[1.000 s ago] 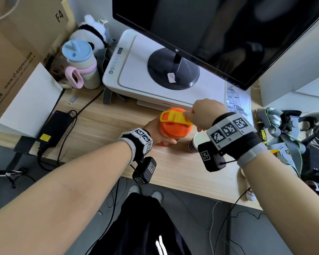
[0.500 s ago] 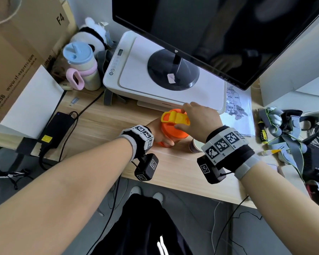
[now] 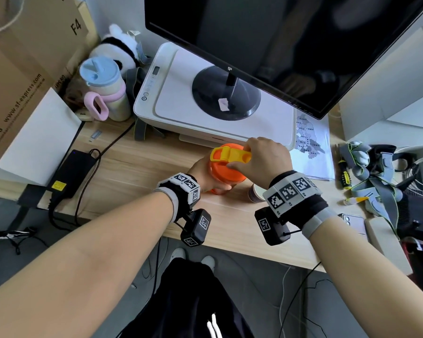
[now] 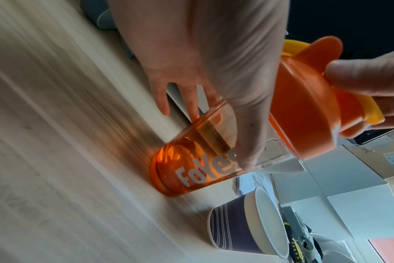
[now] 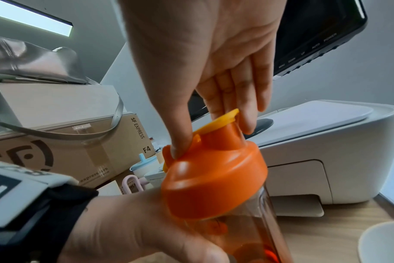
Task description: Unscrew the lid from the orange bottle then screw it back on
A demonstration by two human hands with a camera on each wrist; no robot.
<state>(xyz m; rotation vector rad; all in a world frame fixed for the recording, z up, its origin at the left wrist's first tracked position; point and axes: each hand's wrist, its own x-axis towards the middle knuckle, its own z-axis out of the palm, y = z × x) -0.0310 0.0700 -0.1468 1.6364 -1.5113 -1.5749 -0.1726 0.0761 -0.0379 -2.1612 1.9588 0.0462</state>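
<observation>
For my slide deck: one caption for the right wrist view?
Right hand pinches the orange screw lid atop the translucent orange bottle that the left hand grips.

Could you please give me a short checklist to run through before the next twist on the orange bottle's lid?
1. Left hand grips the translucent orange plastic bottle: ok.
2. Right hand has its grip on the orange screw lid, thumb and fingers at the yellow flip cap: ok.
3. Bottle base on the light wooden desk: ok.
4. Lid seated level on the bottle: ok.
5. Thread engagement: cannot tell.
6. Dark striped paper cup stands close beside the bottle; clearance for the turn: cannot tell.
</observation>
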